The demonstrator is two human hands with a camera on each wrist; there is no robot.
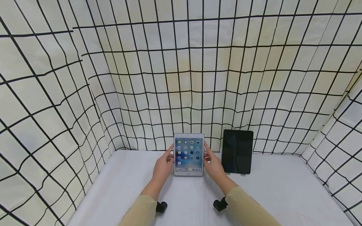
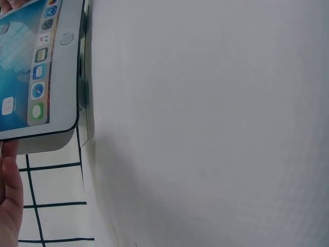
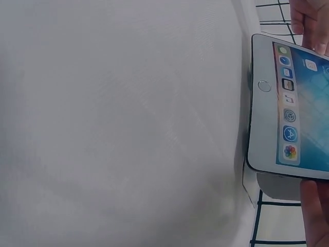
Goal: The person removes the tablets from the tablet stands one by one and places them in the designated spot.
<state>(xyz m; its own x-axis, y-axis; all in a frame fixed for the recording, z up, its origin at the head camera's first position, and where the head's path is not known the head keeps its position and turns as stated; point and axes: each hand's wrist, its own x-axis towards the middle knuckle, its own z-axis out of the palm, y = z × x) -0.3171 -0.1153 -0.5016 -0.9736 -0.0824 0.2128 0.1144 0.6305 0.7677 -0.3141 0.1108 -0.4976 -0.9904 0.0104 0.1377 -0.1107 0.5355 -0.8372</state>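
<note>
A white tablet (image 1: 188, 155) with a lit screen of app icons stands nearly upright near the back of the table. My left hand (image 1: 164, 164) holds its left edge. At the opposite edge, my right hand (image 1: 212, 164) grips it with the fingers along the side. The left wrist view shows the lower bezel and home button of the tablet (image 2: 67, 87), with a pale grey part (image 2: 49, 143) behind it. Fingers also meet both side edges of the tablet (image 3: 263, 128) in the right wrist view. What lies behind it is mostly hidden.
Right of my right hand, a black tablet (image 1: 237, 152) with a dark screen leans back, small stand feet (image 1: 242, 174) showing below it. White cloth covers the table (image 1: 189, 197). White walls (image 1: 195, 81) with a black grid rise behind and at both sides.
</note>
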